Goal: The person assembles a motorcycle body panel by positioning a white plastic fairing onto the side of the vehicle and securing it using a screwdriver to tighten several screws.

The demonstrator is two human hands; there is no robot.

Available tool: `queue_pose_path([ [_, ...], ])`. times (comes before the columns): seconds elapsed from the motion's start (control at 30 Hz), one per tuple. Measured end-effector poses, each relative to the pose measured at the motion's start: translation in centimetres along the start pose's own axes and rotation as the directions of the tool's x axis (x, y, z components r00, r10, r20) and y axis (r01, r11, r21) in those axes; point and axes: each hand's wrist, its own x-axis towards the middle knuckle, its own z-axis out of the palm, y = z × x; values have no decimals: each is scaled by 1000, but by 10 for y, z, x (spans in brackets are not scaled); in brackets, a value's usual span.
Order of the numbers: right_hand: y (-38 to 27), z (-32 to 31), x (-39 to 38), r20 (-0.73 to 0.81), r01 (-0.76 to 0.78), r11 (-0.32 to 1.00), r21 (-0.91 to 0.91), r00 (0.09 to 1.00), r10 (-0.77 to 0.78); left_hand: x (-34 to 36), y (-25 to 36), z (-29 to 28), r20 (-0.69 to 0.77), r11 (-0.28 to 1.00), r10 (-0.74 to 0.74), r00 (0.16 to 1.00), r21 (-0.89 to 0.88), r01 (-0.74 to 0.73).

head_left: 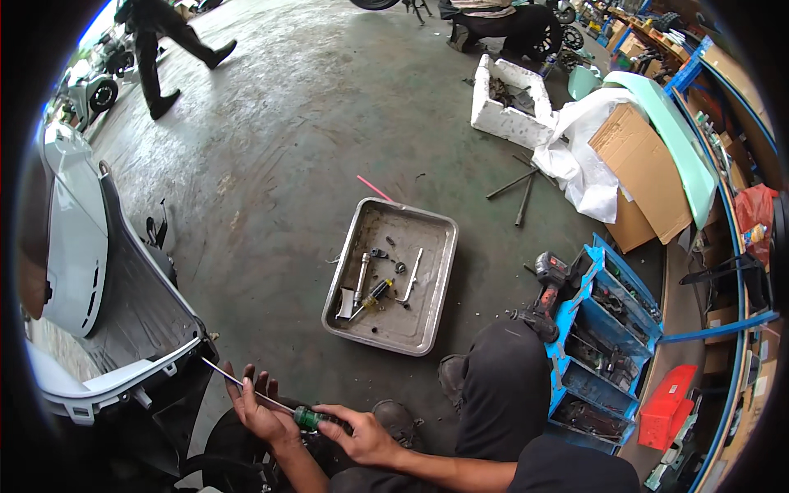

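Note:
A long screwdriver with a green handle [309,418] slants across the lower left. My right hand [366,437] is closed round that handle. My left hand [269,417] is palm up beside the slim metal shaft, which passes between its thumb and fingers; the other fingers are loosely curled and apart. The shaft's far end reaches the edge of a white and black scooter body panel [160,359] on the left. Whether its tip sits in a screw is too small to tell.
A metal tray [449,271] on the floor holds a socket wrench, a yellow-black screwdriver and small parts. Right of my knee stand a cordless drill [549,287] and a blue toolbox [561,349]. A foam box [501,123] and cardboard [641,160] lie beyond; a person [152,49] walks at far left.

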Motion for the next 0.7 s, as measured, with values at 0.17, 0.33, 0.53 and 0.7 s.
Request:
queue_pose_path([
  [0.17,-25,-5,9,567,-807,310,502,578,587,7,0,-1,-27,999,25,999,33,-24],
  [0.33,-13,-6,6,-27,291,883,-369,946,-323,8,-7,4,76,997,27,997,-71,-22],
  [0.53,-20,9,3,-69,316,822,-473,917,-392,4,5,-3,105,998,45,993,-44,-41],
  [0.7,-26,-1,-4,-88,330,796,-508,899,-429,4,6,5,114,985,94,989,132,-109],
])
